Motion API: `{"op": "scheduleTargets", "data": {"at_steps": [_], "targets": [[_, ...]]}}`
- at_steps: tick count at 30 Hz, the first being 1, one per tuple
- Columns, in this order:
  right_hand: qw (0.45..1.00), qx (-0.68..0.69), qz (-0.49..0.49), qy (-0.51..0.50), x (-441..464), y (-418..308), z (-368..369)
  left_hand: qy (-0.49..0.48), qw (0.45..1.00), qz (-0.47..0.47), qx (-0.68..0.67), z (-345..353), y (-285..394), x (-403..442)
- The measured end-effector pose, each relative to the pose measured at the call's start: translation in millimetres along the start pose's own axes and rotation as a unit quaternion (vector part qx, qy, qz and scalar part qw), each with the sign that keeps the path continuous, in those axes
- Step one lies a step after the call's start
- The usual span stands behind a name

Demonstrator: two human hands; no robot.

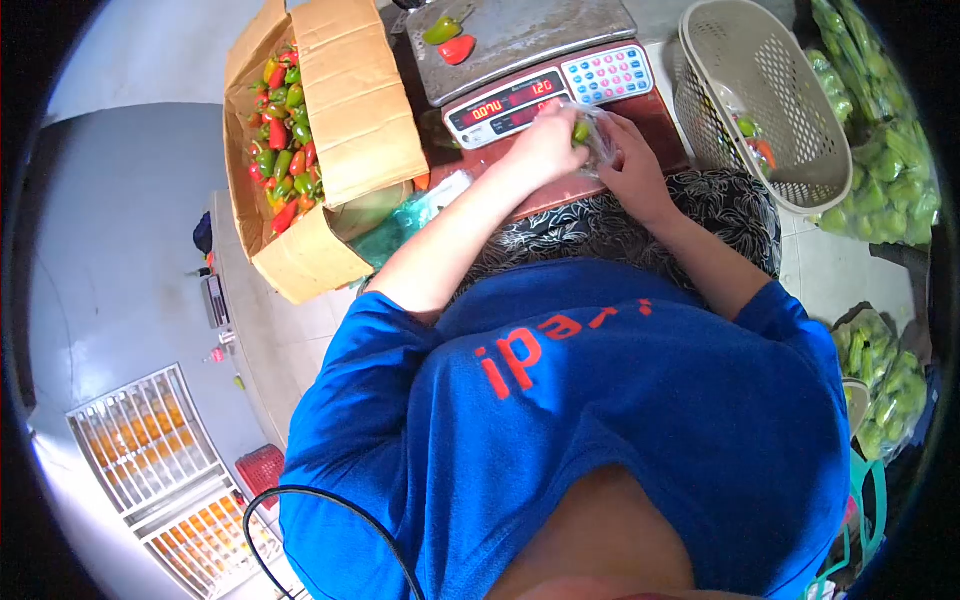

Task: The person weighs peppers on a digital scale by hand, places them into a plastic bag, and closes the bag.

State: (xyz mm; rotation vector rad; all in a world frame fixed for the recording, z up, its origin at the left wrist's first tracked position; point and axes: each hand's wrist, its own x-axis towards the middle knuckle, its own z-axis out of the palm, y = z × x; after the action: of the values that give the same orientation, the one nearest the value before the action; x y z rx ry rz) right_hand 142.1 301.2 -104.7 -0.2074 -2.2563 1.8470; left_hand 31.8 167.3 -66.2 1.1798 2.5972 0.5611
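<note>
My left hand [548,148] and my right hand [636,168] are close together in front of the scale. Between them is a small clear plastic bag [601,138], and both sets of fingers are closed on it. Something green, apparently a pepper [581,132], shows in the bag by my left fingers. Just beyond my hands is the digital scale [520,108], its red digits lit and its keypad at the right. On its metal platform [535,35] lie a green pepper [442,30] and a red pepper [457,49]. My fingers partly hide the bag.
Left of the scale stands an open cardboard box [365,90] full of red and green peppers [282,130]. A green plastic bag [392,232] lies beside it. On the right, a beige perforated basket [815,120] holds a few pieces, near bags of green vegetables [885,185].
</note>
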Motion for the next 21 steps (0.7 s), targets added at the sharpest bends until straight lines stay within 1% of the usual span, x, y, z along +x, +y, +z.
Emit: {"op": "scheduleTargets", "data": {"at_steps": [1,2,3,4,5,6,8,10,11,14,15,16,18,19,20,21], "targets": [[0.999,-0.027,-0.025,0.012,0,2,-1,-0.018,0.999,-0.005,-0.038,-10,3,5],[0.997,-0.053,-0.048,0.023,2,6,-1,0.027,0.995,0.06,-0.069,-11,-7,10],[0.994,-0.078,-0.072,0.036,4,9,-1,0.033,0.998,0.019,-0.06,-28,-1,14],[0.994,-0.079,-0.069,0.035,4,10,-2,0.038,0.998,-0.023,-0.049,-48,2,17],[0.994,-0.08,-0.066,0.034,4,9,-3,0.119,0.992,0.026,0.029,-54,-21,26],[0.994,-0.081,-0.065,0.03,5,8,-3,0.199,0.971,0.074,0.106,-60,-49,41],[0.996,-0.08,-0.048,0.015,5,3,-2,0.277,0.935,0.028,0.217,-81,-75,55],[0.996,-0.073,-0.044,0.008,4,1,-3,0.237,0.939,-0.051,0.244,-86,-110,65],[0.996,-0.077,-0.052,0.008,5,2,-3,0.184,0.939,-0.107,0.271,-84,-121,67],[0.995,-0.073,-0.059,0.015,5,3,-3,0.134,0.959,-0.13,0.215,-80,-139,67],[0.997,-0.06,-0.051,0.018,5,0,-3,0.153,0.955,-0.111,0.228,-79,-137,65],[0.998,-0.048,-0.044,0.021,4,-3,-3,0.17,0.961,-0.09,0.201,-78,-135,63],[0.995,-0.056,-0.075,0.027,4,-7,-6,0.204,0.967,-0.053,0.144,-75,-123,58],[0.994,-0.061,-0.091,0.03,5,-11,-7,0.215,0.974,-0.046,0.049,-75,-104,56],[0.992,-0.074,-0.095,0.033,4,-16,-8,0.207,0.95,-0.028,-0.234,-65,-91,56],[0.991,-0.087,-0.099,0.037,2,-23,-10,0.17,0.83,-0.099,-0.522,-65,-51,45]]}}
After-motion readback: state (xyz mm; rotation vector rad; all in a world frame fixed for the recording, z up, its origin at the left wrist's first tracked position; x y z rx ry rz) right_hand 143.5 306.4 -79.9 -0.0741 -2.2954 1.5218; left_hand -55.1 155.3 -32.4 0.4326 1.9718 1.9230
